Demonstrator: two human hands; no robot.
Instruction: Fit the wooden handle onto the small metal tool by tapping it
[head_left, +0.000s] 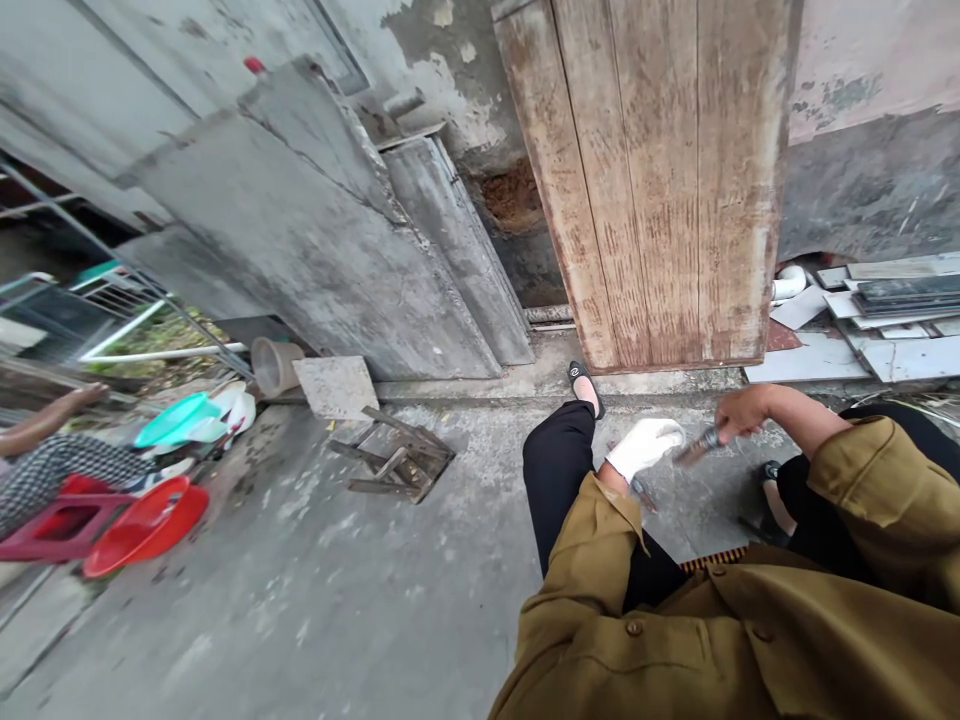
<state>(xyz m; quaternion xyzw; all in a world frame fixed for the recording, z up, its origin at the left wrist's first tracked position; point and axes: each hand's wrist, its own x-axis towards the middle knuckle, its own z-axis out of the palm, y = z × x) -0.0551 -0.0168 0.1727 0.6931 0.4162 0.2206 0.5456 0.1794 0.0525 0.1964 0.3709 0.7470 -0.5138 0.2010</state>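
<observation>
My left hand [643,447], in a white glove, is held low between my knees with its fingers curled. A pale rounded shape shows at its fingertips, too blurred to tell from the glove. My bare right hand [742,412] is closed around a short tool that looks like a paintbrush [699,446], its brownish end pointing toward the glove. Below my left wrist lies a partly hidden tool with a reddish part [643,494]. In front of me a brown wooden panel [667,200] leans upright against the wall, touched by neither hand.
Grey slabs [315,220] lean on the wall to the left, near a small wooden stool [401,462] lying tipped over. Stacked tiles [900,310] are at the right. Far left, another person's arm [52,420] shows near a red basin [150,530] and a turquoise basin [176,420].
</observation>
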